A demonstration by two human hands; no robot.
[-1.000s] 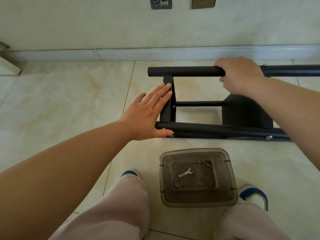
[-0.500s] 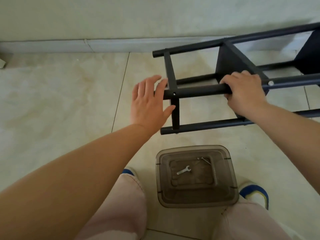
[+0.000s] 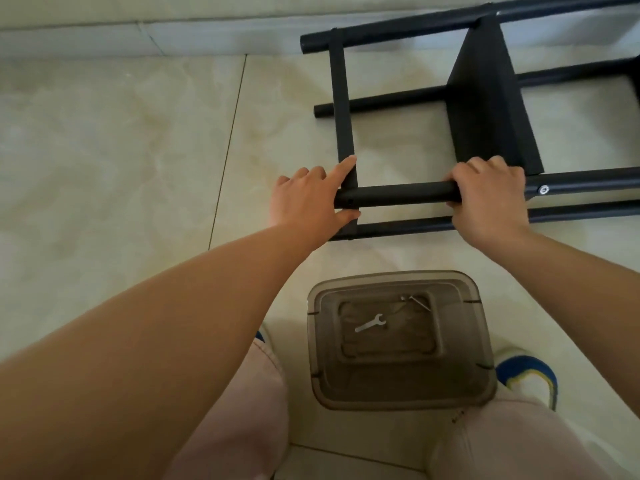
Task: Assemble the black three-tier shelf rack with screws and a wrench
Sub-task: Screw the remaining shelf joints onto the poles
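Note:
The black shelf rack (image 3: pixel 485 98) lies on its side on the tiled floor, with its four round posts running off to the right. My left hand (image 3: pixel 308 199) grips the end of the upper near post (image 3: pixel 398 195), thumb below it and index finger stretched along the flat crossbar (image 3: pixel 341 105). My right hand (image 3: pixel 490 199) is wrapped round the same post, just left of a silver screw head (image 3: pixel 544 189). A small silver wrench (image 3: pixel 370 323) lies inside the brown see-through plastic box (image 3: pixel 450 393) between my feet, with a thin metal piece (image 3: pixel 417 301) near it.
A pale skirting board (image 3: pixel 156 36) and wall run along the far side, close behind the rack. Open beige floor tiles (image 3: pixel 104 150) spread to the left. My knees in pink trousers and blue-and-white shoes (image 3: pixel 530 375) flank the box.
The rack has rolled over toward me, bringing the post I hold to the near side. My left hand went from flat against the end frame to gripping the post end.

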